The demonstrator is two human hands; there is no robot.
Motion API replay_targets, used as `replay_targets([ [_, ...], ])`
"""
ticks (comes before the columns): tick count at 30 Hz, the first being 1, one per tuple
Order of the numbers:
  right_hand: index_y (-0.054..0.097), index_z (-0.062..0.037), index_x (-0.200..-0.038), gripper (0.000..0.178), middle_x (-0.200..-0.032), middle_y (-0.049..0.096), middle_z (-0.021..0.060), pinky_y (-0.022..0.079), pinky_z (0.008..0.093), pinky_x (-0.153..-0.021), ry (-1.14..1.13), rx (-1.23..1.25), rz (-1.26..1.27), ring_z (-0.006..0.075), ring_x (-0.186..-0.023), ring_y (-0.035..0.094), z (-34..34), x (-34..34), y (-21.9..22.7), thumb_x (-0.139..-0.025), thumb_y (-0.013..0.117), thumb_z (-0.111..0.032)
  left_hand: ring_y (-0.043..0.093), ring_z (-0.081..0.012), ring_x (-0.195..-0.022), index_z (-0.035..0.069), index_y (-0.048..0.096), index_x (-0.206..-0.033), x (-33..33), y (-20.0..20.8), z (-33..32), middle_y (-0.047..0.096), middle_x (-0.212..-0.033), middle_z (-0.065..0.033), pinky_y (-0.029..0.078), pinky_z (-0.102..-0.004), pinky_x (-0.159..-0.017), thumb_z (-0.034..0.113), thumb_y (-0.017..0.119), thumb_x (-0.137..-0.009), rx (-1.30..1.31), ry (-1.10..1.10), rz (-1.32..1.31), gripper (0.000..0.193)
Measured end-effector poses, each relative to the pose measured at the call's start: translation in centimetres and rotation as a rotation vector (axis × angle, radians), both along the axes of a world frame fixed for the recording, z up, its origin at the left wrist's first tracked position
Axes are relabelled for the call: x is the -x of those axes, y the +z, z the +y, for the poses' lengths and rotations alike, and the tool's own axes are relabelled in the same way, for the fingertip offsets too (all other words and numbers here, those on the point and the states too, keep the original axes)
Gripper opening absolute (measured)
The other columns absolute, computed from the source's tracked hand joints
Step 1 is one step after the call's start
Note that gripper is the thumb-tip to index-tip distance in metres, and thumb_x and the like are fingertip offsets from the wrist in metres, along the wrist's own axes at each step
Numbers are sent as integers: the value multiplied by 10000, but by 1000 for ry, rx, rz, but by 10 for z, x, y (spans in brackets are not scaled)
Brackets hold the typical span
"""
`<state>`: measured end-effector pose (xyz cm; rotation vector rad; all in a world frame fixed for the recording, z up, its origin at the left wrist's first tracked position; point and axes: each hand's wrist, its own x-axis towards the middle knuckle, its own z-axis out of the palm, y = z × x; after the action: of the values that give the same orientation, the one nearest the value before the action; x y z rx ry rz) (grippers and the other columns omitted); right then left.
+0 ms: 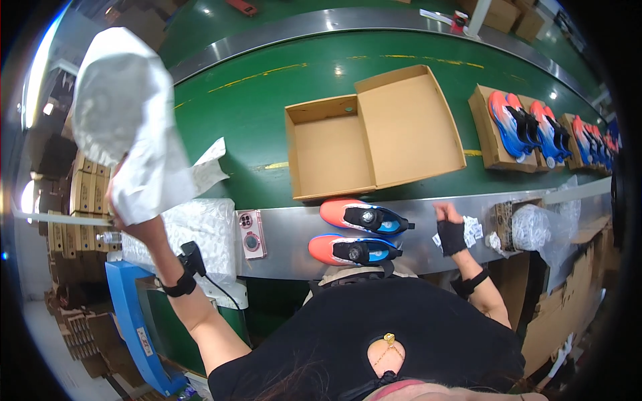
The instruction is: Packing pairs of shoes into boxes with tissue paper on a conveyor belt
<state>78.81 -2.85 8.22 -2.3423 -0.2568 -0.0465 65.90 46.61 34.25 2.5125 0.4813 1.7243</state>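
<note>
Risk first: left hand (120, 200) is clamped on a big sheet of white wrapping paper (127, 120), held high at 10 o'clock, well apart from the open cardboard box (371, 137) on the green belt (267, 100). The loose sheet could snag or tear on the box wall. Right hand (450, 230), in a dark fingerless glove at 3 o'clock, is curled over small white packets (473, 230); grip unclear. Two orange-blue shoes (358, 234) lie on the steel bench (287, 250) edge, near enough for an elbow to knock them off
</note>
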Motion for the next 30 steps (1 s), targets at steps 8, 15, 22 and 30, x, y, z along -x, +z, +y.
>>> replay_targets([
  [8,472,-16,-1051,385,-860,594,110,473,247,-608,126,-826,448,142,-654,564,119,-101,61,-772,610,-243,542,-105,-685,-14,549,-1003,-117,-45,-94,596,-785,-49,450,-254,-603,88,557,-827,546,-642,298,204],
  [15,428,2,-1158,606,-1083,515,156,431,291,-717,537,-803,117,206,-853,567,167,-64,132,-714,674,-329,509,-332,-1026,-2,499,-1090,-173,-122,-161,545,-1053,-185,400,-369,-875,-70,533,-679,220,-712,254,418],
  [22,512,13,-717,329,-564,466,65,350,299,-483,149,-595,143,126,-529,401,148,-91,132,-770,609,-297,406,-333,-1142,-59,440,-1127,-181,-158,-201,452,-1170,-198,291,-475,-939,-53,538,-589,-3,-663,423,546],
  [30,561,3,-838,255,-706,555,17,412,246,-624,281,-900,138,92,-665,487,132,-86,150,-804,563,-250,499,-329,-1052,-15,454,-1170,-166,-124,-209,495,-1145,-215,409,-331,-861,197,608,-788,486,-1163,426,464],
])
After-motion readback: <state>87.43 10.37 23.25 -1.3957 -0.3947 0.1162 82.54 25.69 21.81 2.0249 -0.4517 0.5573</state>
